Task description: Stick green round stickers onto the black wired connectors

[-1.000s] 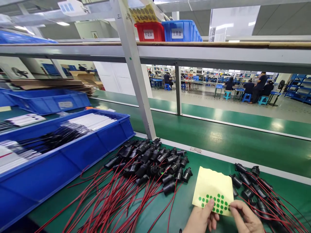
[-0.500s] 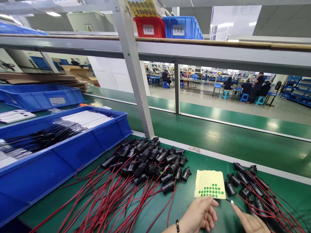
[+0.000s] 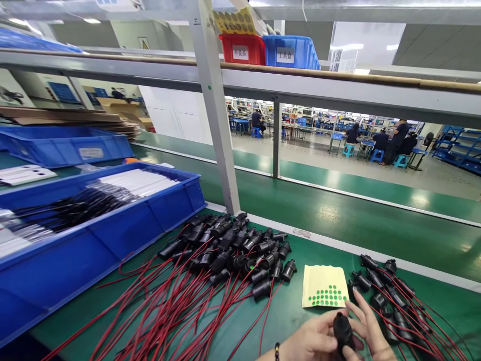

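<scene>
Both hands sit low in view, around 5 o'clock, pressed close together. The left hand (image 3: 310,342) comes in from 7 o'clock with fingers (image 3: 326,328) curled inward (beaded bracelet on the wrist). The right hand (image 3: 370,335) sits at its 3 o'clock side, fingers loosely spread and pointing toward 11 o'clock.

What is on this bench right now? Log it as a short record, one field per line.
left hand: holds black connector
right hand: fingers on the same connector
sticker sheet: yellow, green dots, lies flat on the green table, beyond the hands
big pile: black connectors with red wires, left of sheet
small pile: same parts, right of sheet
blue bin: far left, holds black parts
</scene>
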{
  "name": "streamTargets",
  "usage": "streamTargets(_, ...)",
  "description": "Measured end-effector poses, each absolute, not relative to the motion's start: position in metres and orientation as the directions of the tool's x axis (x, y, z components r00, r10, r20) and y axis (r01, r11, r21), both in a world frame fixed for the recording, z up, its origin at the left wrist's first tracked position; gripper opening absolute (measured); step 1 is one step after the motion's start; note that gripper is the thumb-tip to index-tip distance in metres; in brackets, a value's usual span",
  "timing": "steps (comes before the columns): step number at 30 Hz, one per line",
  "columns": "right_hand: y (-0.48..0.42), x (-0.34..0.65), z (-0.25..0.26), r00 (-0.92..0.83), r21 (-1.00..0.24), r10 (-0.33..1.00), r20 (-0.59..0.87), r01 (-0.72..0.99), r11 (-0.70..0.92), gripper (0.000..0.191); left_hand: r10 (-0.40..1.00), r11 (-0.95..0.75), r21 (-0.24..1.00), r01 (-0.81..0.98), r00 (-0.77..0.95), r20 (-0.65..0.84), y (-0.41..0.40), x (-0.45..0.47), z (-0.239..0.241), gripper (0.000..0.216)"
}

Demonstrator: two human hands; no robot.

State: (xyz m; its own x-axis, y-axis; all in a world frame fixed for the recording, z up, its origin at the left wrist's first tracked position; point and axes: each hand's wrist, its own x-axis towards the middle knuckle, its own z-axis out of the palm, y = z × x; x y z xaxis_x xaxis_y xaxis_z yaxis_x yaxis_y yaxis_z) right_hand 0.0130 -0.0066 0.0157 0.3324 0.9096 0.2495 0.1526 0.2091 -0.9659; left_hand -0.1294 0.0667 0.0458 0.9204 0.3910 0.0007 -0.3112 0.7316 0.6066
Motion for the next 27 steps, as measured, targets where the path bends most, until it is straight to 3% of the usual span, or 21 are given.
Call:
streamTargets(5,0.007,0.017,0.030,0.453,-0.957,0.843,0.289,0.099,0.274,0.049,0.499,0.695,0.622,-0.361,0.865,-0.056,0.070,-0.128,0.039,0.049)
streamTargets(9,0.009,0.048,0.013,0.578,-0.960,0.806,0.124,-0.135,0.244,0.030,0.579,0.586,0.715,-0.381,0.814,-0.041,0.069,-0.123,0.030,0.049)
streamTargets(12,0.008,0.066,0.001,0.445,-0.938,0.892,-0.080,-0.335,0.083,0.028,0.633,0.491,0.797,-0.352,0.773,-0.049,0.067,-0.124,0.031,0.054)
streamTargets(14,0.008,0.069,-0.001,0.342,-0.922,0.929,-0.138,-0.387,0.005,0.030,0.618,0.480,0.817,-0.320,0.784,-0.057,0.067,-0.125,0.029,0.056)
streamTargets(18,0.007,0.057,0.003,0.372,-0.924,0.917,-0.142,-0.382,0.012,0.035,0.600,0.417,0.881,-0.224,0.795,-0.082,0.068,-0.122,0.016,0.059)
streamTargets(27,0.008,0.030,-0.005,0.367,-0.876,0.916,-0.160,-0.480,0.040,0.036,0.770,0.038,0.996,-0.087,0.638,0.026,0.066,-0.121,0.004,0.041)
